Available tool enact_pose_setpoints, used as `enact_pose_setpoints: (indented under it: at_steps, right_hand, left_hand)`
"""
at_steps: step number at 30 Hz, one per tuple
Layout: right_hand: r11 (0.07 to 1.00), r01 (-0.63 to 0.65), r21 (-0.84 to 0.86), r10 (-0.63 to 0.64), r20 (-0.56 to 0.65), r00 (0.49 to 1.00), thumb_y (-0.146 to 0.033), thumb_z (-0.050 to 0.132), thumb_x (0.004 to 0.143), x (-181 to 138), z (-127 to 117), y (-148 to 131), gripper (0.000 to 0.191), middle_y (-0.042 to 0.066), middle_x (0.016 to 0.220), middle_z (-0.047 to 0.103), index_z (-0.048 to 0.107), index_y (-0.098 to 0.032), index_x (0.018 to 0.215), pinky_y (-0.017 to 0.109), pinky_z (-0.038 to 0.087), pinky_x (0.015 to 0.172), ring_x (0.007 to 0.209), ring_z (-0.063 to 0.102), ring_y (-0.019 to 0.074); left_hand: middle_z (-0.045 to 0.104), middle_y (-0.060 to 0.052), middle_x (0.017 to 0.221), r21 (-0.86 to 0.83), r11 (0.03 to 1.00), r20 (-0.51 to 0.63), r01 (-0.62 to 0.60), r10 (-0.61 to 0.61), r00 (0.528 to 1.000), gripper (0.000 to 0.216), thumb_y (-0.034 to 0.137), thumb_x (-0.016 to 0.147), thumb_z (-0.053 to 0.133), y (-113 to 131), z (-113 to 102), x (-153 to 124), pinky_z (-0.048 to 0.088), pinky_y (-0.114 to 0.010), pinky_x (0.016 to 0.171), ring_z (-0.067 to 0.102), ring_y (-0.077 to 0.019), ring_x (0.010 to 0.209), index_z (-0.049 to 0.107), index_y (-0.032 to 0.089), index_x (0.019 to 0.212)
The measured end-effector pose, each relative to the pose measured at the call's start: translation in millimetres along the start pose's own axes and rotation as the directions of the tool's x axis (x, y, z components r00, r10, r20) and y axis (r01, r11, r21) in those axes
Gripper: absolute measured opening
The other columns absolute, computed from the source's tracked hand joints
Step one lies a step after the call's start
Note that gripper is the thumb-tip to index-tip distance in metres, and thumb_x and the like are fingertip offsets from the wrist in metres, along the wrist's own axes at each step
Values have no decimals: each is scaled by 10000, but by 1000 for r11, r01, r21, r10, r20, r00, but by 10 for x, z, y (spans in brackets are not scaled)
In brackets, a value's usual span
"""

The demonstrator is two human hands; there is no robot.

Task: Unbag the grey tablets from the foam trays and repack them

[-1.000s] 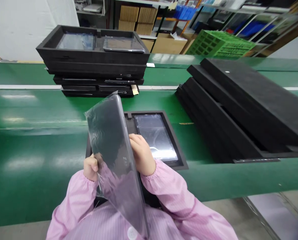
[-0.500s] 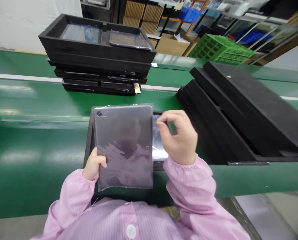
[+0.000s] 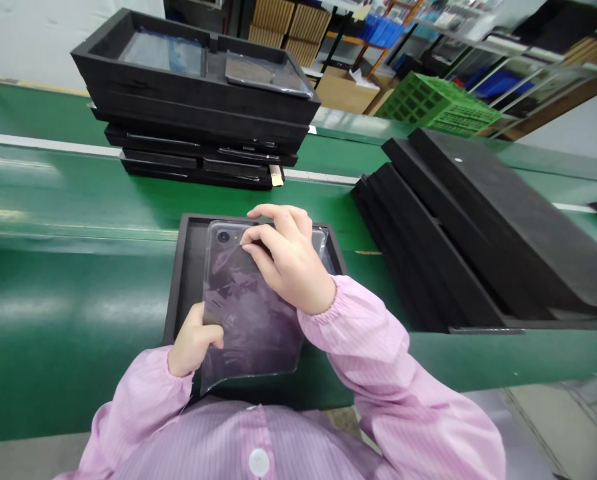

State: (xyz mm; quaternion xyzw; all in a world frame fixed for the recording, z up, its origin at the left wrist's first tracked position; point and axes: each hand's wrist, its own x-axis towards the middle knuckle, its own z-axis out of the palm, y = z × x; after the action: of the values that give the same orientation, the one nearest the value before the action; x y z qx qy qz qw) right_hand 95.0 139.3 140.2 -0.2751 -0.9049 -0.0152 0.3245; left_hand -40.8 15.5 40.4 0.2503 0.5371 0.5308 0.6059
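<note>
Half a second earlier I had held the bagged tablet (image 3: 251, 313) up facing me, with my right hand (image 3: 291, 263) off it, pinched on nothing at its 3 o'clock edge. By this moment I had tipped the tablet down and lower, back side up, lens at its 11 o'clock corner, so that it hung just above the black foam tray (image 3: 175, 280) on the green bench (image 3: 68, 267). My right hand had come onto its upper end, fingers curled and thumb and forefinger nipping what looked like the loose film. My left hand (image 3: 193, 343) kept its closed grip on the 7 o'clock edge, thumb on top. The tray's right pocket was now hidden beneath hand and tablet (I couldn't tell what lay there). I judged the turning-over finished and the wrap now in hand. The stack of trays (image 3: 193, 113) stood at 11 o'clock, the foam slabs (image 3: 478, 227) at 2.
</note>
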Motion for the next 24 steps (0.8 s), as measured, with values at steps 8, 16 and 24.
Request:
enact_pose_setpoints:
  at_steps: [8, 16, 24]
  right_hand:
    - [999, 5, -48, -9, -76, 997, -162, 533, 920, 22, 38, -25, 143, 71, 1085, 622, 622, -210, 819, 426, 376, 934, 1024, 516, 240]
    - [992, 1, -124, -15, -112, 994, -171, 563, 911, 20, 38, -66, 120, 53, 1037, 640, 620, -217, 816, 419, 355, 941, 982, 520, 229]
    - [978, -12, -209, -8, -93, 996, -167, 606, 889, -9, 2, -113, 109, 25, 1019, 657, 618, -215, 792, 415, 341, 923, 982, 544, 219]
  left_hand:
    - [479, 42, 431, 15, 1000, 9, 14, -14, 1000, 106, 67, 397, 509, -3, -3, -25, 268, -221, 439, 389, -95, 452, 493, 150, 461]
    - [482, 37, 447, 19, 1000, 45, 14, -15, 999, 92, 92, 406, 501, 21, 14, -18, 276, -221, 444, 390, -99, 462, 494, 148, 479]
    - [413, 47, 409, 64, 996, 68, 61, -65, 996, 75, 124, 406, 498, 145, 87, -46, 231, -216, 424, 319, -85, 436, 442, 155, 444]
